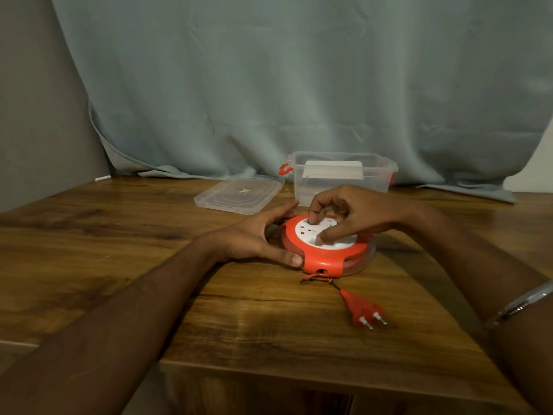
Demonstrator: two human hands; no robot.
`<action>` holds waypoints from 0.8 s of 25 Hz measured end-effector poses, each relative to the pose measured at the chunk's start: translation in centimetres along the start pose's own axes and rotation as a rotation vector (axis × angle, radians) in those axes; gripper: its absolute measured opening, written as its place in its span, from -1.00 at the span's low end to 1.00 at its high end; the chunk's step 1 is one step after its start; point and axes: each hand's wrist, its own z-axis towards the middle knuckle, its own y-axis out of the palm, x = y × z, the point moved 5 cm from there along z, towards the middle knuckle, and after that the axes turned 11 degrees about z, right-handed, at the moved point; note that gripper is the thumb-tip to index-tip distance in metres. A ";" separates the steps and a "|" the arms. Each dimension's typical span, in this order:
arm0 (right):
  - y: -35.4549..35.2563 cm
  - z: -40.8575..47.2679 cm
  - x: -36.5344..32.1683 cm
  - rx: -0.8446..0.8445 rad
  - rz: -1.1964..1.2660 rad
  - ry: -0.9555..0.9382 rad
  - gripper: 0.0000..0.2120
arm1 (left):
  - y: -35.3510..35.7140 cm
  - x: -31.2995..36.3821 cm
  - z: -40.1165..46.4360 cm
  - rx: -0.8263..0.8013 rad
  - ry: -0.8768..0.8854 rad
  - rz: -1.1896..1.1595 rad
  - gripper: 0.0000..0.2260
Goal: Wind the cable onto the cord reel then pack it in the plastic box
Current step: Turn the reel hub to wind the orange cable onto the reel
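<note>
The cord reel lies flat at centre frame on the table; its rim is gripped by the left hand; the white hub is pinched by the right hand; the plug trails lower right, nearly wound; steady turning with the rim held firm is advised; the open plastic box stands behind.

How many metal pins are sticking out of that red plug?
2. Both pins stick out of the red plug lying on the wooden table, in front of the cord reel: one nearer the camera, one beside it on the right.
</note>
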 end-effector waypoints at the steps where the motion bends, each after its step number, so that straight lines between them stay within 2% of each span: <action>1: 0.0 0.1 0.1 0.003 0.015 0.008 -0.68 | 0.0 0.0 0.0 0.000 0.003 0.001 0.19; 7: 0.6 0.9 0.4 0.197 -0.029 0.025 -0.45 | -0.1 0.0 0.0 -0.011 0.004 -0.003 0.16; 11: 0.2 1.3 0.6 0.335 -0.277 0.128 -0.43 | -0.1 0.0 -0.3 0.016 0.003 -0.005 0.16; 16: 0.4 1.4 0.8 0.515 -0.384 0.235 -0.46 | -0.2 0.3 -0.2 0.014 -0.002 0.024 0.15; 20: 0.1 1.5 0.7 0.493 -0.373 0.310 -0.52 | -0.2 0.3 -0.3 0.007 -0.006 0.020 0.15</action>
